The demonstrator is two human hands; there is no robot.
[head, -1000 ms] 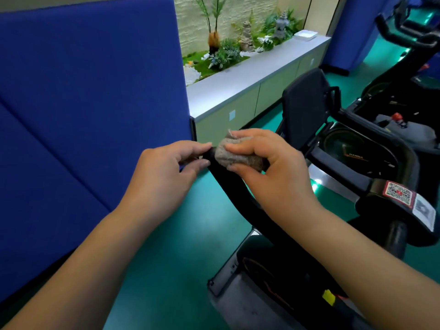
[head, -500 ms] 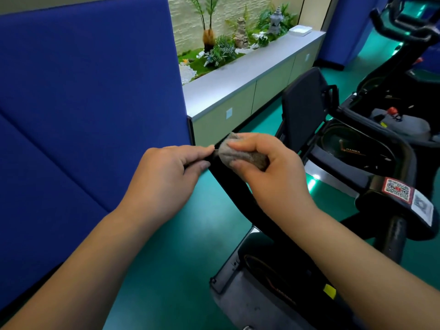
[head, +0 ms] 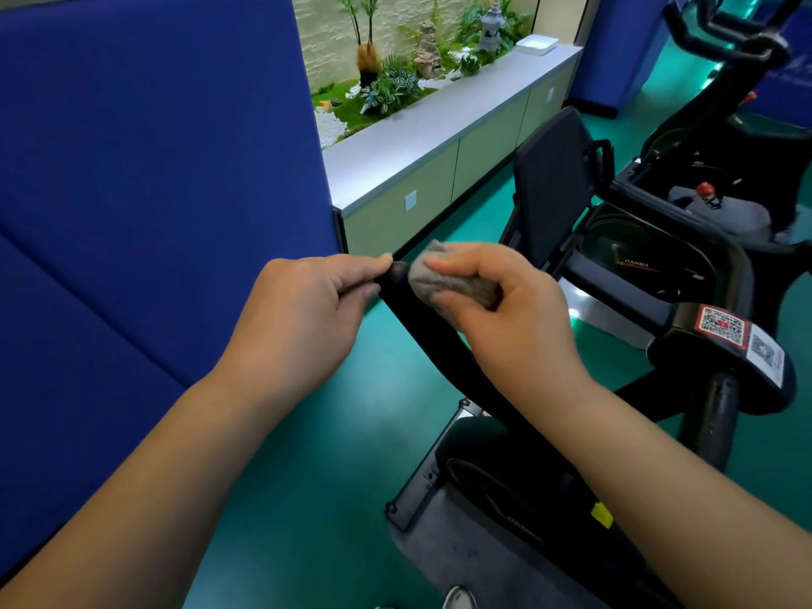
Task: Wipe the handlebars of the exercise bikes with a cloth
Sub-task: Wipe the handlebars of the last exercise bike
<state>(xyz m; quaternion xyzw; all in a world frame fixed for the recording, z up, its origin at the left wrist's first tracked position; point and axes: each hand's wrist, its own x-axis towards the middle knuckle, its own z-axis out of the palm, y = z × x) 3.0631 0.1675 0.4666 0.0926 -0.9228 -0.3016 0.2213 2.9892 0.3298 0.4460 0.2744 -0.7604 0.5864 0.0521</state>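
— What do you have closest in?

— My two forearms, running up to the bar (head: 422, 327). My right hand (head: 509, 318) is closed round the cloth (head: 435, 279), a grey wad pressed on the bar just below its tip. My left hand (head: 303, 318) pinches the tip itself, thumb and fingers closed on it.

— Any change from half a second back?

— Little. The cloth sits at the same spot by the tip, both grips are as they were. My head has tipped a bit: the hands sit a touch lower and more central, and more of the tip shows between them.

— And beyond the hands?

— The bar slopes down and toward me into the bike (head: 505, 498). To the right, the post cap with QR stickers (head: 725, 327); behind it the dark console (head: 551, 186). On my left a blue partition (head: 145, 178), green floor (head: 307, 476) below. Farther on, a grey-topped cabinet (head: 439, 129) with plants (head: 395, 81) behind it, and a second bike (head: 720, 103) at far right.
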